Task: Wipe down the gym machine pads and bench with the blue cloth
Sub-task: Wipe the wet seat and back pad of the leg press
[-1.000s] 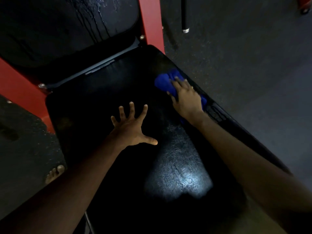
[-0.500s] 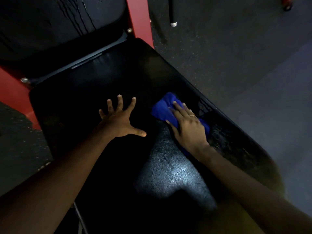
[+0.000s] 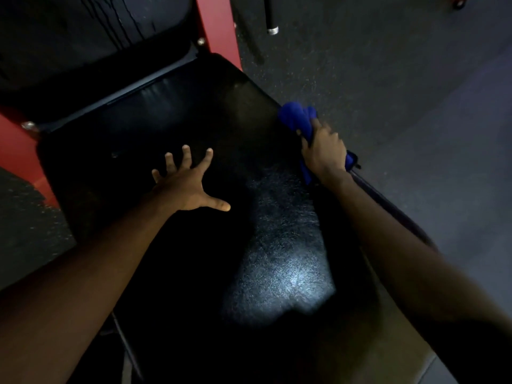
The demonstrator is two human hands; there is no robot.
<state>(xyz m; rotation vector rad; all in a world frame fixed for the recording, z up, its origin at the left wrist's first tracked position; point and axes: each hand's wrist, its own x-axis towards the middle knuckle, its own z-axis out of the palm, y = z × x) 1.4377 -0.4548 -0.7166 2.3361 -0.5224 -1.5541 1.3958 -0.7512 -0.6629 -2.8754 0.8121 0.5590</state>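
A black padded bench seat [image 3: 171, 128] fills the middle of the view, shiny where light falls on it. My right hand [image 3: 324, 151] grips the bunched blue cloth [image 3: 295, 117] and presses it against the seat's right edge. My left hand [image 3: 188, 187] lies flat on the middle of the seat with its fingers spread, holding nothing. Behind the seat rises a black back pad [image 3: 83, 37] with dark drip streaks running down it.
Red frame posts stand at the back right [image 3: 219, 26] and at the left [image 3: 19, 153] of the seat. Dark speckled rubber floor [image 3: 388, 79] surrounds the bench. A black bar with a metal tip [image 3: 271, 20] stands on the floor behind.
My right hand has moved the blue cloth from the seat's top surface out to its right edge. My left hand has stayed planted on the seat.
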